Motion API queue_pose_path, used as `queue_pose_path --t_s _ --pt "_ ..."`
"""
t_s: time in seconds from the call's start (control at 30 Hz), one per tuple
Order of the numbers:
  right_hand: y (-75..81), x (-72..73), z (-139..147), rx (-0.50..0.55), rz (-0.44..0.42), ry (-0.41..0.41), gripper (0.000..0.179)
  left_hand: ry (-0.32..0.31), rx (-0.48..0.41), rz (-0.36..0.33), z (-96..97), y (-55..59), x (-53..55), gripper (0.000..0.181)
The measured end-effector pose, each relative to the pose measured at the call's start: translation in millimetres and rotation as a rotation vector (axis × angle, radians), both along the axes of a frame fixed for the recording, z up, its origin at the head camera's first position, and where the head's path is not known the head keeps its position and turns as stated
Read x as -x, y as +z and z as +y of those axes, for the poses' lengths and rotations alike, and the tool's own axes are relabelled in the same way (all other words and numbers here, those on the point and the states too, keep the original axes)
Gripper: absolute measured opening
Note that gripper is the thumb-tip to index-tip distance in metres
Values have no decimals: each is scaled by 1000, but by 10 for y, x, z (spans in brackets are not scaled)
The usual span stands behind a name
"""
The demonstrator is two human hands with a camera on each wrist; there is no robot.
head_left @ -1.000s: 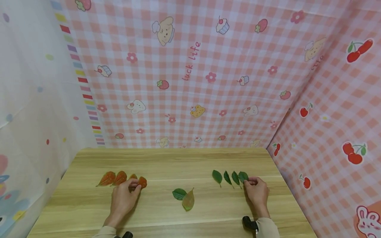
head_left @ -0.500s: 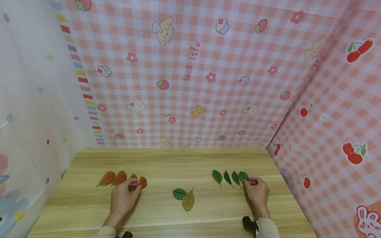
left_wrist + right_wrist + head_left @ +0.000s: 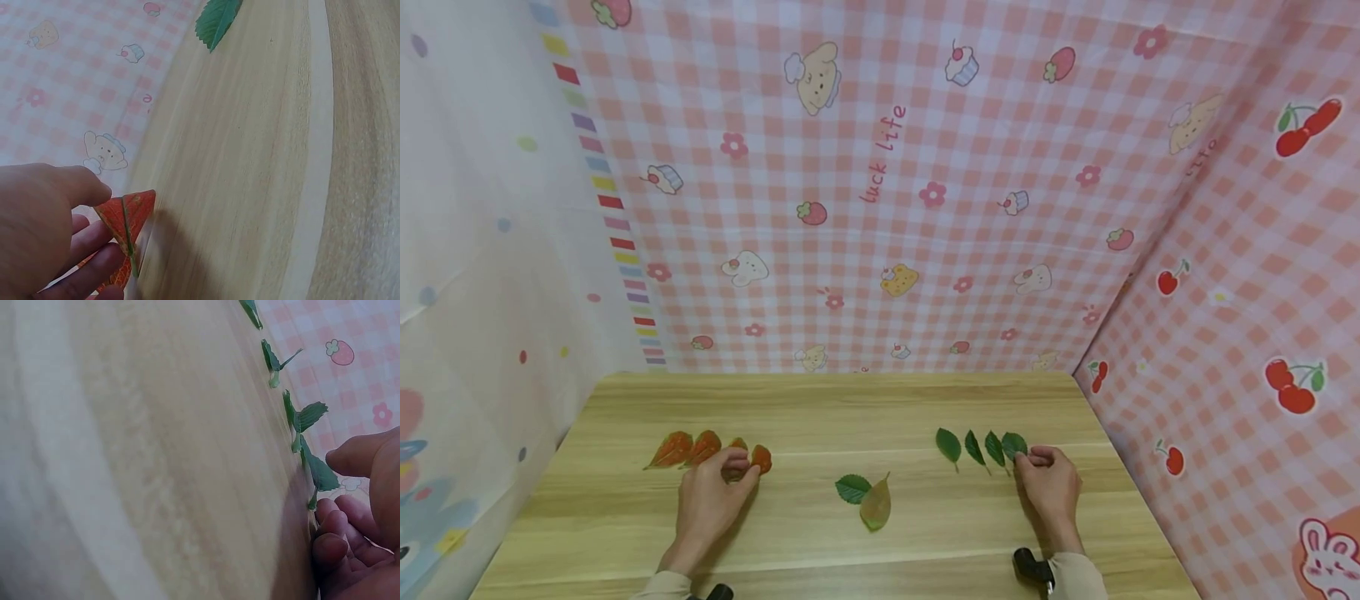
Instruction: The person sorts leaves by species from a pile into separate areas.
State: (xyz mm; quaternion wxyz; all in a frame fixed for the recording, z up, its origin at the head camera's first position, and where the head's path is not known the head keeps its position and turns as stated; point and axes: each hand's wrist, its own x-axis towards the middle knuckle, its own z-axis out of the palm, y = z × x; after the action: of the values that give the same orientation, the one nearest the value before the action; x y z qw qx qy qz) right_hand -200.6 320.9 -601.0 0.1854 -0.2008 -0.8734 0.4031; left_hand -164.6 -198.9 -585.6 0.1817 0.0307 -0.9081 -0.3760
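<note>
On the left of the table, in the head view, my left hand [image 3: 709, 500] pinches the edge of a reddish-orange leaf [image 3: 762, 459]. The left wrist view shows thumb and fingers at this red leaf [image 3: 130, 215], whose blade is tilted up. More reddish leaves [image 3: 672, 450] lie in a row beside it, one partly hidden by the fingers. On the right, my right hand [image 3: 1054, 492] pinches the edge of a green leaf [image 3: 1014, 445], the rightmost of a row of green leaves [image 3: 948, 444]. The same green leaf [image 3: 320, 472] sits between thumb and fingertips in the right wrist view.
Between the hands, a green leaf [image 3: 852, 488] and a yellowish-brown leaf [image 3: 876, 504] lie touching on the wooden table [image 3: 850, 408]. A checked cloth [image 3: 850, 242] hangs behind the table, with more cloth on both sides.
</note>
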Motion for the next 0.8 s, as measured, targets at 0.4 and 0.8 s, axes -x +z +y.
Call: queue_pose_path --t_s 0.4,0.8 --pt "-28 -19 6 57 20 -27 35 42 7 83 -3 50 -40 27" --pt "54 -121 -12 116 59 0 39 -32 38 398 377 138 -125 32"
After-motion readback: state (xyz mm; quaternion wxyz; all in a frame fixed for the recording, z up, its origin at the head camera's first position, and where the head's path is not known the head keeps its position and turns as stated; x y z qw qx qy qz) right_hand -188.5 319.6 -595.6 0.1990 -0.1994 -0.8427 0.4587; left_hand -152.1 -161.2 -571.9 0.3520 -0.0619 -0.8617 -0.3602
